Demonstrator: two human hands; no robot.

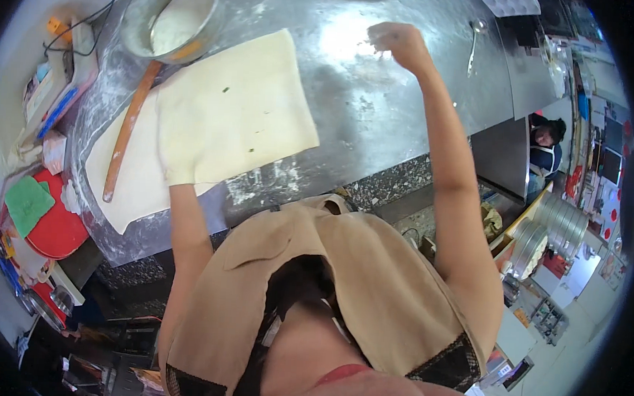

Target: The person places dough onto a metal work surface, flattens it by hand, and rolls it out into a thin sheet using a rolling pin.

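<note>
A large sheet of pale dough [241, 108] lies partly folded over a thinner floury layer of dough [150, 200] on the metal worktop. My left forearm [189, 218] reaches to the dough's near edge, where the upper layer covers my left hand and hides its fingers. A few small green flecks show on the upper sheet. Off to the right, my right hand [403, 44] is over the bare metal with bent, blurred fingers; whether it holds anything is unclear. A wooden rolling pin [129, 134] rests on the lower dough, left of the fold.
A clear bowl [135, 27] with white flour [181, 21] stands beyond the rolling pin's far end. A metal spoon [472, 47] lies at the worktop's far right. Left of the dough are a red lid-like disc [63, 225] and a green cloth [29, 204]. A person [545, 145] is farther right.
</note>
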